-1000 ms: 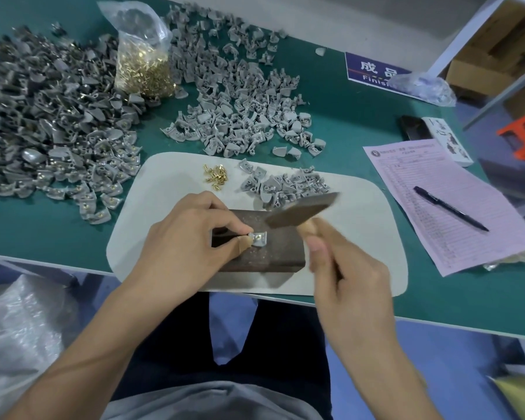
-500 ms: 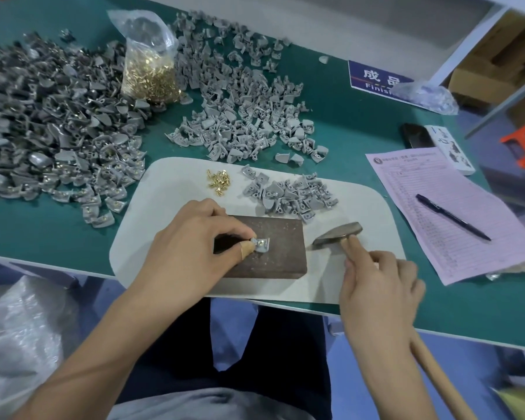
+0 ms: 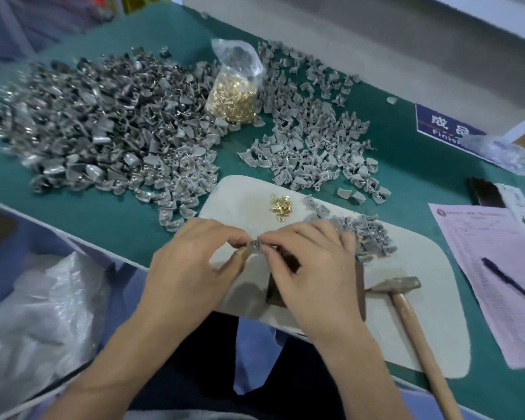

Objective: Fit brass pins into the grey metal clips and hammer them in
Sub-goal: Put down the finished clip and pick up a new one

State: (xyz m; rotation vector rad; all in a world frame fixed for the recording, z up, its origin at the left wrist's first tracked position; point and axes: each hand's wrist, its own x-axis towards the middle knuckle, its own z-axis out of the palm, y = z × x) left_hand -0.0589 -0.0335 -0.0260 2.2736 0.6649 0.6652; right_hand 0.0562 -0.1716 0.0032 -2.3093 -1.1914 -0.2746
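My left hand (image 3: 191, 268) and my right hand (image 3: 312, 268) meet over the white mat (image 3: 419, 268), both pinching one small grey clip (image 3: 254, 246) between their fingertips. Under my right hand lies the dark metal block (image 3: 278, 291), mostly hidden. The hammer (image 3: 406, 301) rests on the mat to the right, its wooden handle pointing toward me. A few loose brass pins (image 3: 281, 206) sit on the mat's far side, beside a small heap of grey clips (image 3: 367, 234).
A big pile of clips with pins (image 3: 103, 131) covers the green table at left; a pile of bare grey clips (image 3: 312, 140) lies behind the mat. A plastic bag of brass pins (image 3: 234, 92) stands between them. A pink sheet with a pen (image 3: 509, 281) lies at right.
My right hand set the hammer down on the mat and came left to the clip. My left hand lifted the clip off the block. The camera swung left.
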